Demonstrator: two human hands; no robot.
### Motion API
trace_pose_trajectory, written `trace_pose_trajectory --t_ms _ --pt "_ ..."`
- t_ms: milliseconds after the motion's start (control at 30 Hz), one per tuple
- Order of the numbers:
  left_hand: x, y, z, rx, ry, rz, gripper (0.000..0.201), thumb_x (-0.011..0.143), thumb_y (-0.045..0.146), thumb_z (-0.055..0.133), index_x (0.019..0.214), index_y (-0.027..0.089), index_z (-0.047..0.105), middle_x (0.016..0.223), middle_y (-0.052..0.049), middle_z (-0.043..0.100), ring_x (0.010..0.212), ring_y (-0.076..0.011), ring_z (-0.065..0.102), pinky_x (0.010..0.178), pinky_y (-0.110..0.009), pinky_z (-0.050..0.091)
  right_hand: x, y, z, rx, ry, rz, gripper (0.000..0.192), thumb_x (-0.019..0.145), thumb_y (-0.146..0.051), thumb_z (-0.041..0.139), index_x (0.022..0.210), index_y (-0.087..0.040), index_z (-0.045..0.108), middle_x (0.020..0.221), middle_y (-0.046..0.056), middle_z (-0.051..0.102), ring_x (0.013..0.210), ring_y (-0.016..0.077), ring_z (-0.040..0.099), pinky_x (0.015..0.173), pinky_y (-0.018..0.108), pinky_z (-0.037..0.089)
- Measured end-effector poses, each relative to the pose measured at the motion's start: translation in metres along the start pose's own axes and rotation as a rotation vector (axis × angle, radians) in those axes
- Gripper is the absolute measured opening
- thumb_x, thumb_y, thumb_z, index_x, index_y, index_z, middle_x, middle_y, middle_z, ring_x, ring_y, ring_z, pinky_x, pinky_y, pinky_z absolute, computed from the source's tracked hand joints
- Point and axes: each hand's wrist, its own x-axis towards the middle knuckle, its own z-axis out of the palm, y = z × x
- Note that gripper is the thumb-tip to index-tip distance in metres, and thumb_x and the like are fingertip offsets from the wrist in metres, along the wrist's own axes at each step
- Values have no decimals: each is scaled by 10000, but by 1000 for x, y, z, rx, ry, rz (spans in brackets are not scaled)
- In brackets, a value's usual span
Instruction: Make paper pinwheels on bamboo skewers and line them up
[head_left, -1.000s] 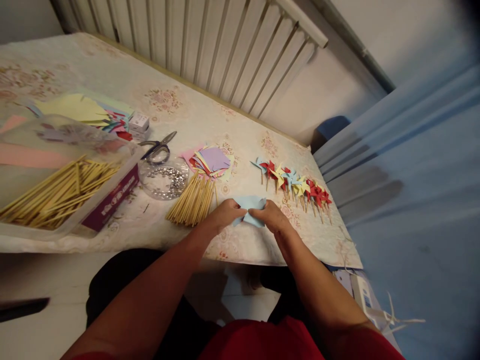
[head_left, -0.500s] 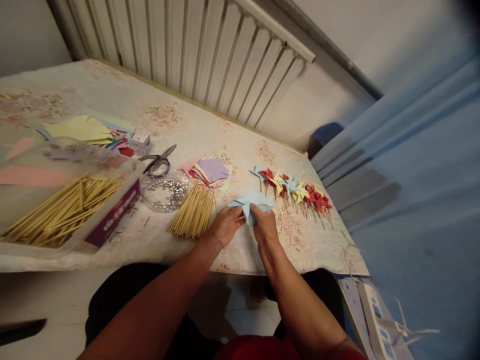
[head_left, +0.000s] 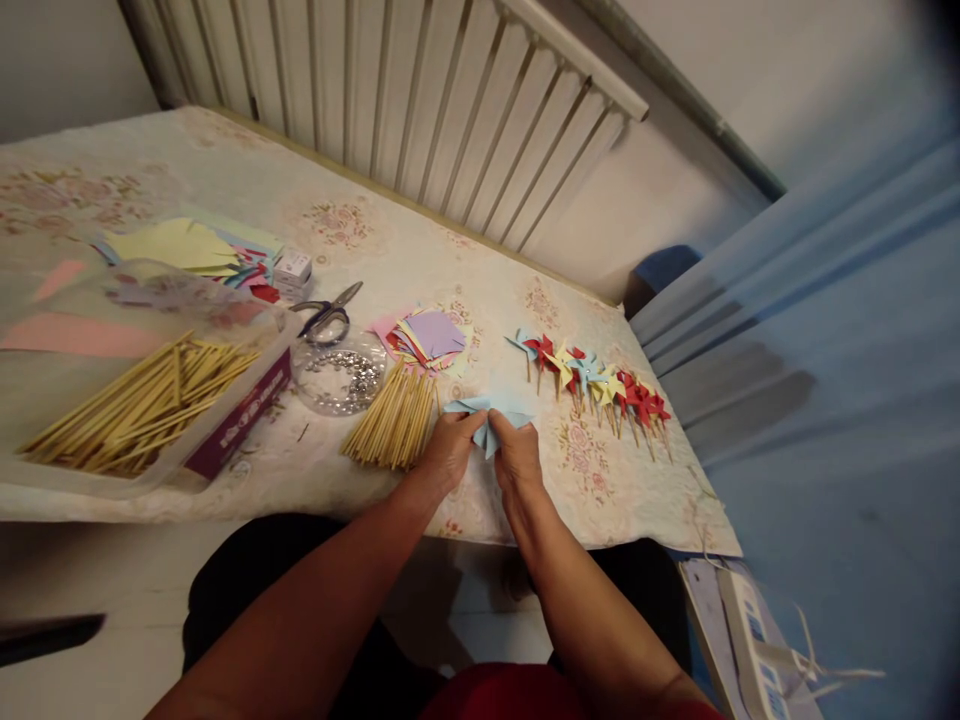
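A light blue paper (head_left: 489, 412) sits near the near edge of the table (head_left: 420, 250), partly folded, its points sticking out left, right and toward the person. The left hand (head_left: 448, 452) pinches its left part between thumb and fingers. The right hand (head_left: 514, 458) pinches its middle and right part, fingers curled together over the fold. The two hands almost touch each other.

Just left of the left hand lies a loose bundle of sticks (head_left: 392, 418), fanned on the cloth. Beyond it, further from the person, is a stack of coloured paper squares (head_left: 424, 337), purple on top. Left of the stack stands a clear round dish of pins (head_left: 339, 372), with scissors (head_left: 328, 312) just beyond it. A plastic box (head_left: 150, 400) holding more sticks is at the near left, and sheets of yellow and pink paper (head_left: 176, 245) lie far left beside a small white box (head_left: 292, 268).

Right of the hands, a row of finished pinwheels (head_left: 592, 380) in red, yellow and blue lies on the table. A radiator (head_left: 420, 110) runs along the far wall.
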Motion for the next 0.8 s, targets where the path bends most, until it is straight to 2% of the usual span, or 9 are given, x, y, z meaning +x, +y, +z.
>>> trace_pose_trajectory --t_ms 167,367,500,600,700,800 --pt "2 -4 -3 20 -13 20 99 624 250 699 657 159 677 610 4 627 574 -120 535 609 -247 427 -1 -1 1 27 8 22 271 674 -297 680 894 -142 654 835 14 687 727 151 603 728 286 498" --pt "0 2 0 -11 -42 12 105 616 250 701 676 167 680 617 -4 641 652 -154 595 639 -256 443 -5 -6 2 58 -7 52 227 687 -308 681 850 -159 633 776 -6 663 673 141 582 668 273 483" --pt "1 6 -1 -20 -47 15 127 618 254 697 718 177 682 625 4 641 635 -151 585 611 -253 426 -10 -12 -7 24 -15 55 229 747 -388 642 808 -172 599 717 -23 614 618 114 533 611 249 447" --pt "2 10 0 -1 -16 15 128 611 263 703 705 184 667 594 19 618 588 -137 554 576 -244 401 -15 -12 -24 -125 30 -66 249 811 -425 571 782 -178 579 651 -38 552 587 104 491 591 238 419" --pt "-1 16 3 -32 -38 10 148 599 284 716 700 191 661 587 14 612 607 -147 560 575 -245 397 -23 -9 -43 -295 145 -226 214 819 -363 569 931 -183 594 709 -23 573 634 122 536 638 261 444" --pt "-4 21 7 -56 -56 2 140 594 286 716 684 198 654 604 6 616 617 -149 555 574 -245 391 -30 -6 -55 -454 88 -383 238 829 -299 556 1037 -196 609 817 12 610 712 146 584 710 303 478"
